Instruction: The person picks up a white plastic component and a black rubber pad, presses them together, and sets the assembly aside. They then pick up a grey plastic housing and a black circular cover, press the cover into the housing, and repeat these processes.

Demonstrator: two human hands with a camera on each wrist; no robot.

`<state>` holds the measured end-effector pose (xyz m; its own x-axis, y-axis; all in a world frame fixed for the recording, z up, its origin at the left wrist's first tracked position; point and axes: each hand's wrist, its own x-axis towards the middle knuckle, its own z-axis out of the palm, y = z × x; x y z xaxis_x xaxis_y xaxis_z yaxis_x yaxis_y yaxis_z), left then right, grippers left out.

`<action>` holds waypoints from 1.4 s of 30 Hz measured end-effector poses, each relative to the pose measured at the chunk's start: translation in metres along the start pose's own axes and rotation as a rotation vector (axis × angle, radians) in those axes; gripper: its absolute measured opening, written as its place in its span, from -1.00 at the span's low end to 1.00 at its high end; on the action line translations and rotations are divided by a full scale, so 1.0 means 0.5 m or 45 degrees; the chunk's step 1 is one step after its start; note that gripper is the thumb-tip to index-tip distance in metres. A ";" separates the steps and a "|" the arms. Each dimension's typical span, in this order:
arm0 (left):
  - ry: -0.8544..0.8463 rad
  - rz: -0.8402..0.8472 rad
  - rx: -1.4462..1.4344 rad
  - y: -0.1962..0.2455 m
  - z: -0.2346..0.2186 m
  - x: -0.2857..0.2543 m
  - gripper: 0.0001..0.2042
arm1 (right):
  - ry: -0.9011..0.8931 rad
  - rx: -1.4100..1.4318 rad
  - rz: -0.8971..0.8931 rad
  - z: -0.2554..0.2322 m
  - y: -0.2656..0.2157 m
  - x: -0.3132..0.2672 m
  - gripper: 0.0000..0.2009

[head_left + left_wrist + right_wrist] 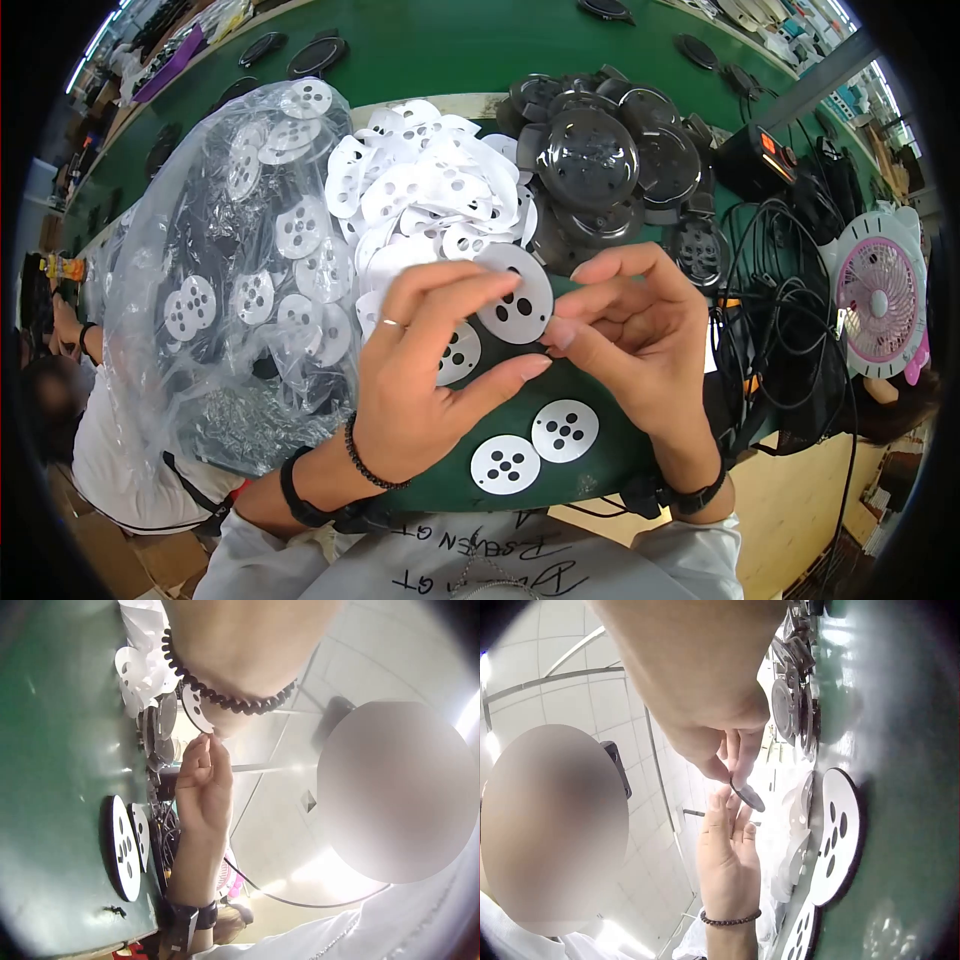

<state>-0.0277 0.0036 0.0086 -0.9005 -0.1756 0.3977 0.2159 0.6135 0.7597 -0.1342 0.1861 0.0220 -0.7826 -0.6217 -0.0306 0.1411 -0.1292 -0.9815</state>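
Note:
A pale round disc with dark holes [528, 318] is held up over the table. My right hand [650, 350] pinches its lower right edge between thumb and fingers, as the right wrist view also shows at the disc [748, 798]. My left hand [415, 385] has bent, parted fingers, with a fingertip at the disc's face and the thumb apart below it. Under the hands lie two white discs, one [565, 430] touching or nearly touching the other [505, 465]. Another disc [460, 355] is partly hidden behind my left hand.
A heap of white perforated pieces [430, 180] lies beyond the hands. Left of it is a clear plastic bag [220, 230] with more discs. Dark round parts [590, 160] are piled at the back right, near black cables [775, 300] and a pink-and-white fan [880, 295].

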 end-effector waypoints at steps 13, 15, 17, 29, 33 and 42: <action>-0.029 -0.272 -0.528 -0.019 0.014 0.002 -0.86 | -0.068 -0.172 -0.225 0.013 0.009 -0.008 -0.81; 0.019 -0.158 -0.322 -0.014 0.005 0.011 -0.88 | -0.058 -0.200 -0.225 0.013 0.010 -0.011 -0.85; 0.070 -0.040 -0.115 -0.016 -0.007 0.022 -0.90 | -0.066 -0.233 -0.229 0.010 0.012 -0.011 -0.89; 0.315 -0.521 -0.014 -0.032 -0.106 0.088 -0.82 | 0.340 -0.350 -0.748 -0.042 -0.039 0.003 -0.74; 0.323 -0.255 0.214 0.007 -0.091 0.121 -0.77 | 0.446 -0.264 -0.730 -0.065 -0.046 0.007 -0.75; -0.096 0.321 0.574 -0.069 0.075 0.323 -0.59 | 0.548 -0.121 -0.644 -0.087 -0.055 0.030 -0.79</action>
<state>-0.1948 -0.0172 0.0275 -0.8696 0.0661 0.4893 0.2607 0.9030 0.3414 -0.1760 0.2140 0.0401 -0.9130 -0.1366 0.3844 -0.3453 -0.2431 -0.9065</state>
